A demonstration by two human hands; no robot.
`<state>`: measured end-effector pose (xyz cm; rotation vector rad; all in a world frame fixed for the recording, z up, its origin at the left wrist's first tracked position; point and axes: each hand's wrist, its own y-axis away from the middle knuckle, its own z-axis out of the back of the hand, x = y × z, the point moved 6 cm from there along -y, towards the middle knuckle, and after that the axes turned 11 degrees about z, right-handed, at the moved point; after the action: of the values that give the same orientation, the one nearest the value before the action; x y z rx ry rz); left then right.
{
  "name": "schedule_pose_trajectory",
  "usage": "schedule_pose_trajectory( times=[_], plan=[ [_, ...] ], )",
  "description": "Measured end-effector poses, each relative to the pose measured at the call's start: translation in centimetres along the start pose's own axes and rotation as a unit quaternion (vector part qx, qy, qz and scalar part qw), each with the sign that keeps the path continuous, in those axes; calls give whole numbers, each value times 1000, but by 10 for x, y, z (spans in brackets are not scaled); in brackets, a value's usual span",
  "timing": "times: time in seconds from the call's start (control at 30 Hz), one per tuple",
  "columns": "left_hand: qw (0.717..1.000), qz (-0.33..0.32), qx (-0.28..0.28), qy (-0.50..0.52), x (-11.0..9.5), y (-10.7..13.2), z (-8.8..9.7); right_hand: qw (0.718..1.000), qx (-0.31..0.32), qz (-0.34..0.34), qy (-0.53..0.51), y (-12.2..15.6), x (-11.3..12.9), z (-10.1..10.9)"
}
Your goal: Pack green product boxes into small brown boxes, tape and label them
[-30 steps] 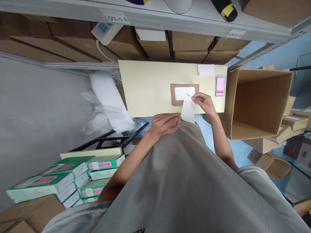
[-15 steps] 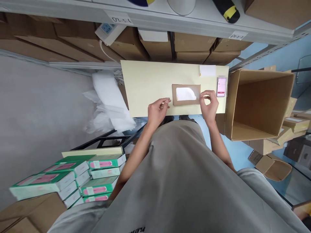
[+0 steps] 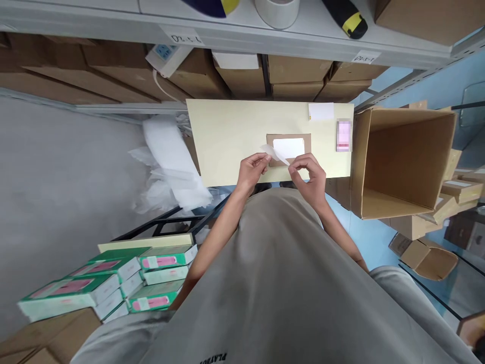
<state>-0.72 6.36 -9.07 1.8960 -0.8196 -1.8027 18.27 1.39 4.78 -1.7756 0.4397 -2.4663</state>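
A flat brown cardboard box (image 3: 307,143) lies on a pale yellow board (image 3: 223,136). On its top is a white label (image 3: 288,147). In front of the box, a thin whitish strip (image 3: 273,152), paper or film, curls between my hands. My left hand (image 3: 250,173) pinches the strip's left end, near the box's lower left corner. My right hand (image 3: 309,178) is closed in a pinch at the strip's other end, over the box's near right side. Further back on the board are a white paper slip (image 3: 321,111) and a phone (image 3: 344,135) with a pink screen.
A large open carton (image 3: 409,167) stands right of the board. White foam wrap (image 3: 170,156) hangs at the left. Green and white boxes (image 3: 71,288) are stacked at lower left. A metal shelf (image 3: 242,38) with brown cartons and a power strip (image 3: 166,55) runs behind.
My right hand has moved left from the box's right edge, and my left hand slightly right. A whitish strip now stretches between them, lifted above the box.
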Motion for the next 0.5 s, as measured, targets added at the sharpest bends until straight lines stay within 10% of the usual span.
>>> schedule_pose_trajectory(
  times=[0.2, 0.5],
  plan=[
    [992, -49, -19, -112, -6, -3, 8, 994, -70, -73, 47, 9, -41, 23],
    [969, -41, -52, -239, 11, -41, -9, 964, -80, -255, 2, 24, -185, 37]
  ],
)
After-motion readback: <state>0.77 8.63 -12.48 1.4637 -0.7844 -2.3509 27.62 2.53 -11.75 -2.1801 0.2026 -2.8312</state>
